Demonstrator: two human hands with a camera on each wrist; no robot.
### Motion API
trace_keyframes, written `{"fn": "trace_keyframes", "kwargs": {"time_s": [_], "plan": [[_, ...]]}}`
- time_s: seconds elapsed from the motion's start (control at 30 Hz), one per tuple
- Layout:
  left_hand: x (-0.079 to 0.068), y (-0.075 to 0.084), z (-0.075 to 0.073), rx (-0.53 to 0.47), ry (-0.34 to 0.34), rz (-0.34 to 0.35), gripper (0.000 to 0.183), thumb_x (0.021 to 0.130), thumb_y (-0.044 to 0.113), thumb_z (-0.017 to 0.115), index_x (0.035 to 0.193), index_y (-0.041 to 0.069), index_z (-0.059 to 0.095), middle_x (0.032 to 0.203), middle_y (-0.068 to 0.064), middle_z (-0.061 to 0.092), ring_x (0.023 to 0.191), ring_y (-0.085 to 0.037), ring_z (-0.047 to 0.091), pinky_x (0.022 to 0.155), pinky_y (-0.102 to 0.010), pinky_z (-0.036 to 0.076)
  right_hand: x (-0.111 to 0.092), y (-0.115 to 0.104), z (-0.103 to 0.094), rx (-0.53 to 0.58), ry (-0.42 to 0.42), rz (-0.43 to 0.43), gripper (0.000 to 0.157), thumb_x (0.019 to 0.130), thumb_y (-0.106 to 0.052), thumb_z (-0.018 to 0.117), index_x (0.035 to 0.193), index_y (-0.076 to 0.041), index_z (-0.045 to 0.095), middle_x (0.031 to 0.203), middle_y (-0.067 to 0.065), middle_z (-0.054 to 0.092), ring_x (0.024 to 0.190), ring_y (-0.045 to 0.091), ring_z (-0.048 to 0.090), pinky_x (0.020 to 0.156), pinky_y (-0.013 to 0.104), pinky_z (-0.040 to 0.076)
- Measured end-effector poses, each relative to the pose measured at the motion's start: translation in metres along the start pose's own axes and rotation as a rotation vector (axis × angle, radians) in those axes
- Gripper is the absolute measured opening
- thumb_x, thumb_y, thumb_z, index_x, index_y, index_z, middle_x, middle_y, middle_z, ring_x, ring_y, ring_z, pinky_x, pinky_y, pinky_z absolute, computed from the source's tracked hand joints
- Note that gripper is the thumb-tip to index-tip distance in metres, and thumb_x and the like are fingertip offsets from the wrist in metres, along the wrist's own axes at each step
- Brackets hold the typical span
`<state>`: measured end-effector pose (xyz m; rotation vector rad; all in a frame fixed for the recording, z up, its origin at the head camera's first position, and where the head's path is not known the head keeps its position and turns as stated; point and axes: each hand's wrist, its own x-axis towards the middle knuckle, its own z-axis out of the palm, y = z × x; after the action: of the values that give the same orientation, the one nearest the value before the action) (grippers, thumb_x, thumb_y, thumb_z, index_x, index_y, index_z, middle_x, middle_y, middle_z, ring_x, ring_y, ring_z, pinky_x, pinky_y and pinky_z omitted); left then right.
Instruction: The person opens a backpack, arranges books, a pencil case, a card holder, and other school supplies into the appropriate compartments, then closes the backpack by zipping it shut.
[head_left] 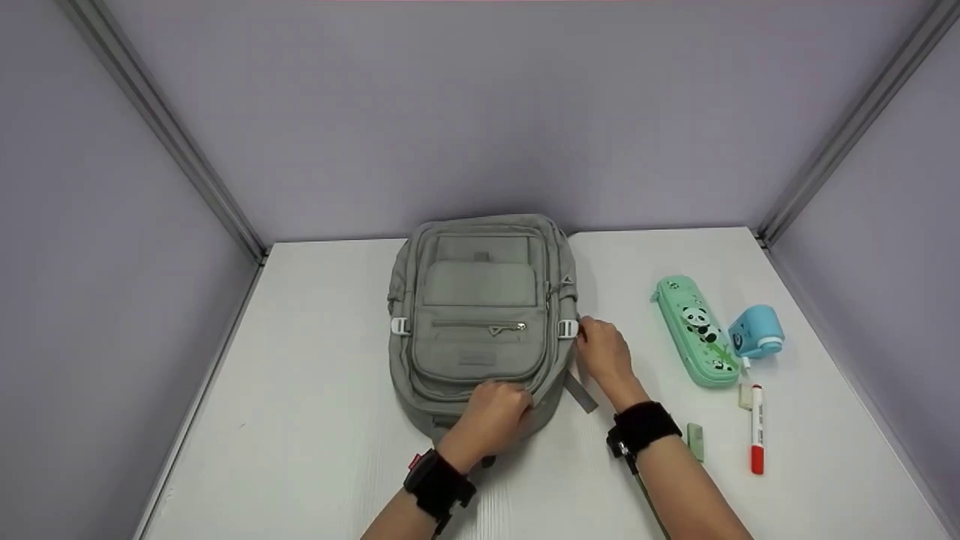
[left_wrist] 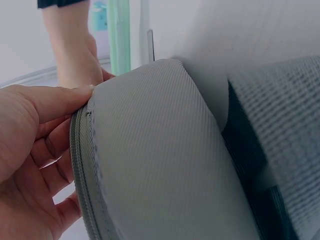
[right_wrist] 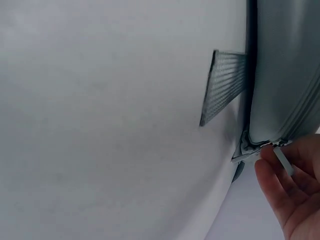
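A grey-green backpack (head_left: 480,285) lies on its back on the white table, front pockets facing up. My left hand (head_left: 495,412) is at the lower end of the bag. In the left wrist view, its thumb and fingers pinch the zippered edge (left_wrist: 82,150) of the bag. At the bag's right side, just beside a white buckle (head_left: 568,329), is my right hand (head_left: 606,352). Between its thumb and fingers in the right wrist view is a small pale zipper pull (right_wrist: 283,161). A loose webbing strap (head_left: 581,391) sticks out below that hand.
To the right lie a green panda pencil case (head_left: 690,330), a blue pencil sharpener-like object (head_left: 756,331) and a red-capped marker (head_left: 757,429). A small green block (head_left: 696,442) is near my right wrist, a pale block (head_left: 745,396) by the marker. Grey panels enclose the table.
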<state>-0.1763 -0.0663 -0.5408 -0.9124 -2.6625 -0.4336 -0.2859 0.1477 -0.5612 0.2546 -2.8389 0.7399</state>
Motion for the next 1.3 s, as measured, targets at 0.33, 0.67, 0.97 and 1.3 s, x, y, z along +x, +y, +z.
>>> {"fn": "trace_keyframes", "kwargs": {"time_s": [0.33, 0.67, 0.97, 1.3], "plan": [[-0.001, 0.001, 0.0, 0.012, -0.02, 0.006, 0.024, 0.085, 0.021, 0.076, 0.065, 0.017, 0.064, 0.067, 0.005, 0.06, 0.058, -0.014, 0.06, 0.053, -0.033, 0.046, 0.021, 0.011, 0.009, 0.011, 0.003, 0.014, 0.008, 0.095, -0.004, 0.06, 0.088, -0.001, 0.06, 0.077, 0.015, 0.065, 0.066, 0.029, 0.062, 0.057, 0.046, 0.048], [0.0, 0.002, -0.002, -0.06, -0.044, -0.002, 0.019, 0.086, 0.018, 0.076, 0.068, 0.014, 0.068, 0.067, 0.005, 0.06, 0.058, -0.013, 0.059, 0.052, -0.028, 0.047, 0.03, 0.02, 0.012, -0.003, 0.017, -0.067, 0.005, 0.094, 0.001, 0.059, 0.094, 0.0, 0.054, 0.08, 0.017, 0.067, 0.071, 0.035, 0.066, 0.058, 0.047, 0.049], [-0.006, -0.006, -0.01, -0.238, -0.123, 0.004, 0.017, 0.095, 0.012, 0.065, 0.079, 0.013, 0.071, 0.074, 0.004, 0.061, 0.067, -0.009, 0.06, 0.06, -0.025, 0.048, 0.032, 0.019, 0.007, 0.009, -0.042, -0.047, 0.006, 0.097, -0.001, 0.057, 0.103, 0.0, 0.058, 0.09, 0.017, 0.069, 0.081, 0.034, 0.068, 0.065, 0.046, 0.052], [-0.031, -0.05, -0.026, -0.235, -0.072, -0.126, 0.027, 0.086, 0.017, 0.077, 0.112, 0.014, 0.072, 0.116, -0.01, 0.06, 0.108, -0.028, 0.057, 0.094, -0.047, 0.044, 0.034, 0.013, -0.009, -0.02, -0.037, -0.035, 0.015, 0.094, 0.002, 0.056, 0.108, 0.0, 0.061, 0.094, 0.02, 0.067, 0.082, 0.037, 0.066, 0.067, 0.049, 0.051]]}}
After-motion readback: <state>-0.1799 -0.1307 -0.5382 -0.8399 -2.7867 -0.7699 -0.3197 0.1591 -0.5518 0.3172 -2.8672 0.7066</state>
